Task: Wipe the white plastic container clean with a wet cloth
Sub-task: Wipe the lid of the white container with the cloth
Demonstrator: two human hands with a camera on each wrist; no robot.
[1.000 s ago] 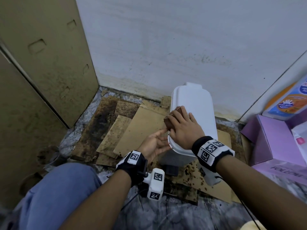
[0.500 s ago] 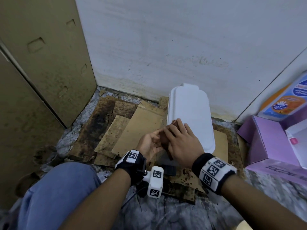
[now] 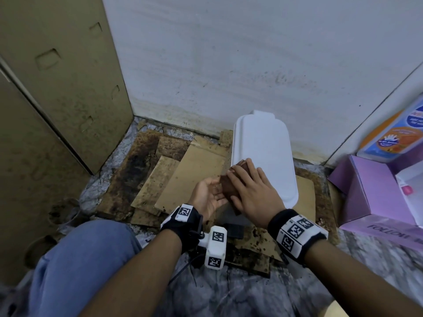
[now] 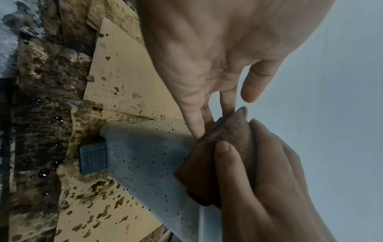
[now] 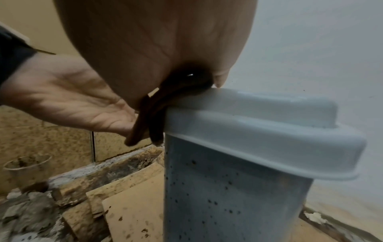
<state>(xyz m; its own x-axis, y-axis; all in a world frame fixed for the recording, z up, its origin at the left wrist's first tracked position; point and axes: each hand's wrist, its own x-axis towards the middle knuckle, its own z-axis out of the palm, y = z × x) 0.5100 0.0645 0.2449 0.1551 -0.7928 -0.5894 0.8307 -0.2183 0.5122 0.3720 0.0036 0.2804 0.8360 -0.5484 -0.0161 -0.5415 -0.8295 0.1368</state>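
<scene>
The white plastic container (image 3: 263, 152) stands upright on stained cardboard near the wall, lid on; its speckled side (image 4: 145, 155) shows many dark spots. A folded brown cloth (image 3: 229, 186) lies over the lid's left near edge and hangs down past the rim (image 5: 153, 117). My right hand (image 3: 249, 186) lies on top of the cloth, fingers over it and thumb (image 4: 223, 155) against the hanging fold, pinching it. My left hand (image 3: 208, 193) is open, palm up, just left of the rim, its fingertips (image 4: 196, 131) touching the cloth.
Wet, stained cardboard sheets (image 3: 183, 175) cover the floor left of the container. A tall cardboard panel (image 3: 57, 88) stands at the left, a white wall behind. Purple boxes (image 3: 370, 188) and an orange-blue bottle (image 3: 393, 136) sit at the right. A dirty plastic cup (image 5: 27, 168) stands at the left.
My right hand has slid the cloth along the lid's left edge toward me, so it hangs over the rim. The left hand stays open beside the container.
</scene>
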